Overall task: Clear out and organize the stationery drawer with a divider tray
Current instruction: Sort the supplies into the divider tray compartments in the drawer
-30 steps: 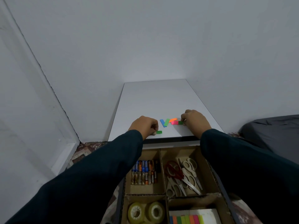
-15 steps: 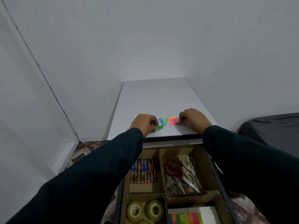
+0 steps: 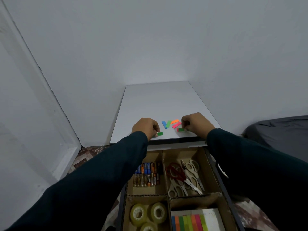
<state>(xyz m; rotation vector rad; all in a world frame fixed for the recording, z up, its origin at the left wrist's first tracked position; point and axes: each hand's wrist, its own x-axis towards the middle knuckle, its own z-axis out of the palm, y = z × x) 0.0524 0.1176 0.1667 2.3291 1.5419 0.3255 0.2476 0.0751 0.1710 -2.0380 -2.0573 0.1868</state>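
Both hands rest at the near edge of the white cabinet top [image 3: 160, 104], fingers curled. The left hand [image 3: 145, 127] pinches a green sticky flag [image 3: 160, 134] that lies flat just by its fingertips. The right hand [image 3: 195, 123] pinches a second green flag [image 3: 181, 129] with a bit of pink at its end, close under its fingers.

Between the two hands, a little beyond them, lies a loose cluster of flags [image 3: 171, 124] — blue, green, orange and pink, overlapping at angles.

Nearer than both wrists the drawer stands open with a cardboard divider tray [image 3: 164, 164] inside. Below the left forearm — batteries [image 3: 146, 175], and nearer still, rolls of clear tape [image 3: 148, 214]. Below the right hand sit several scissors [image 3: 185, 176]; the nearest compartment on that side holds a pad of coloured flag strips [image 3: 190, 222].
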